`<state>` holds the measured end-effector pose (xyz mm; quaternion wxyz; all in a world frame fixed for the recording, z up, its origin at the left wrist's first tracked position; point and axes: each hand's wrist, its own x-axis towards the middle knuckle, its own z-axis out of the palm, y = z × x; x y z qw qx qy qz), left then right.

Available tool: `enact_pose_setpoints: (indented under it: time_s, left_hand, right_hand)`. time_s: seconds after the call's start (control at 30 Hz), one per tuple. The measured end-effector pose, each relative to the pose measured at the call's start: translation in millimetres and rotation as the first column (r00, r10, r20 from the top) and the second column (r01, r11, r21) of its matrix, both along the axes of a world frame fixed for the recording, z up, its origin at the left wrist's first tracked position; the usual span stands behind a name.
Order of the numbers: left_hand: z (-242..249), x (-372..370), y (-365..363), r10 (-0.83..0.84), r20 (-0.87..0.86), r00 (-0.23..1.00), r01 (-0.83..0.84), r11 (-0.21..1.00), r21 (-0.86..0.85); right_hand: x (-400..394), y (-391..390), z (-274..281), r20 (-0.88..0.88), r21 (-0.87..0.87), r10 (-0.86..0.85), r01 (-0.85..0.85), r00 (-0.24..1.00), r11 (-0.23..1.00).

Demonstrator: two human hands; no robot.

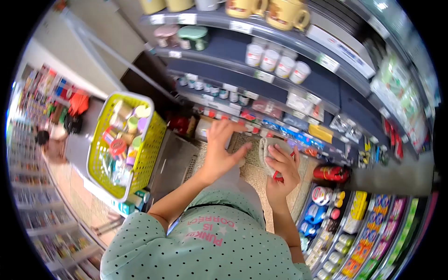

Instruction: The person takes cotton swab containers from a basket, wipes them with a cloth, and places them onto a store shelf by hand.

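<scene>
My right hand [285, 169] grips a folded grey cloth [265, 148] with a red edge, the fingers wrapped over its side. Empty and with its fingers apart, my left hand [221, 150] hovers in front of the lower shelves, to the left of the cloth. Behind both hands, the low shelf holds small packets [266, 108] and blue packages [293, 136]. Higher up, several white cups [276, 63] stand in a row on a dark shelf [219, 59].
A yellow-green basket [150, 154] full of jars and tubs stands at my left on a metal surface [171, 158]. Yellow mugs [285, 14] line the top shelf. A red fire extinguisher [331, 173] lies low at right, beside shelves of bottles and boxes [359, 205]. Another person [52, 145] is at far left.
</scene>
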<state>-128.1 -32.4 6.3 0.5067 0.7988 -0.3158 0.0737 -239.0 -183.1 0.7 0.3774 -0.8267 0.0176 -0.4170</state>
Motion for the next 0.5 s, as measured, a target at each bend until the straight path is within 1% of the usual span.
enact_pose_setpoints:
  time_s: [0.03,0.1,0.13,0.27,0.37,0.5]
  left_hand:
    - [0.5,-6.7,11.2,0.040,-0.008,0.999,-0.039,0.999,0.017]
    - [2.6,-16.9,27.8,0.113,-0.021,0.993,-0.112,0.992,0.051]
    - [5.3,-19.0,34.8,0.146,-0.020,0.989,-0.146,0.989,0.038]
    - [3.2,-15.4,64.6,0.291,-0.045,0.956,-0.289,0.956,0.047]
    - [7.9,-10.5,88.1,0.415,-0.097,0.904,-0.413,0.910,0.047]
    - [13.8,-1.6,131.7,0.530,-0.094,0.843,-0.526,0.848,0.070]
  right_hand:
    - [4.2,7.2,-3.0,-0.009,0.049,0.032,-0.032,0.999,0.998]
    - [10.4,20.2,-5.4,-0.004,0.051,0.088,-0.088,0.996,0.995]
    - [14.0,26.4,-5.6,-0.002,0.050,0.112,-0.111,0.994,0.993]
    - [30.7,49.8,-4.0,-0.041,0.005,0.244,-0.244,0.969,0.970]
    - [49.7,68.1,-1.5,-0.070,-0.024,0.339,-0.341,0.938,0.940]
    - [83.8,101.9,4.2,-0.097,-0.095,0.438,-0.447,0.894,0.890]
